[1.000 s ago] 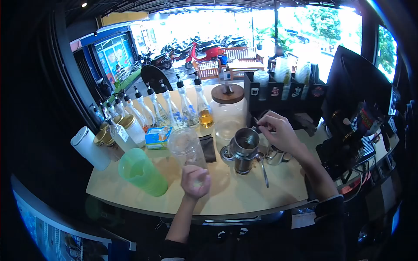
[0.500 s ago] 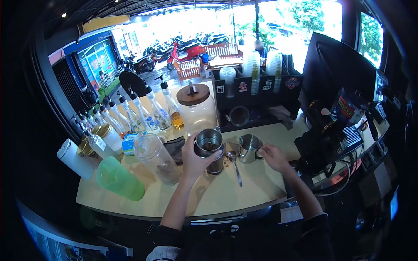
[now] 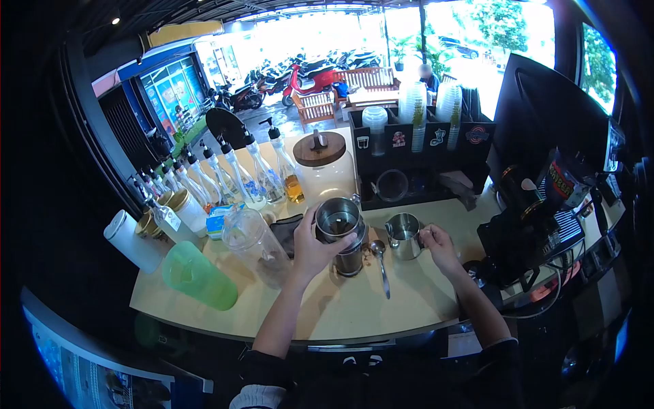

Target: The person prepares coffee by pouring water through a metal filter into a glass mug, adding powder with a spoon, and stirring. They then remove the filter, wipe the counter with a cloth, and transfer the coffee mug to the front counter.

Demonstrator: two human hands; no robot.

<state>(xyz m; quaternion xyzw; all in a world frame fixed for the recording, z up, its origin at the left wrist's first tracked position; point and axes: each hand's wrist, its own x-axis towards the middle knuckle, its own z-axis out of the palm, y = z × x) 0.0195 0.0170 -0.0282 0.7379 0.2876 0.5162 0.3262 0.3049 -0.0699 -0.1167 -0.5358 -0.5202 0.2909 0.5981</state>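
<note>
My left hand (image 3: pixel 317 251) is wrapped round a round steel cup (image 3: pixel 338 217), tilted so that I look into its open top. Some liquid seems to lie inside. Directly below it stands a dark metal canister (image 3: pixel 349 262), partly hidden by the cup; whether the two touch I cannot tell. To the right, a steel milk pitcher (image 3: pixel 407 238) stands upright on the counter, and my right hand (image 3: pixel 439 244) has its fingers closed at the handle. A metal spoon (image 3: pixel 383 266) lies between canister and pitcher, with brown crumbs beside it.
On the left stand a green jug (image 3: pixel 197 274), a clear jug (image 3: pixel 255 242) and several pump bottles (image 3: pixel 248 177). Behind the cup is a wooden-lidded jar (image 3: pixel 323 170). A black cup holder (image 3: pixel 415 153) is at the back, a black coffee machine (image 3: pixel 518 238) at right.
My view has shifted slightly, so the whole scene sits further right. Both hands keep their places at the steel cup and the milk pitcher's handle.
</note>
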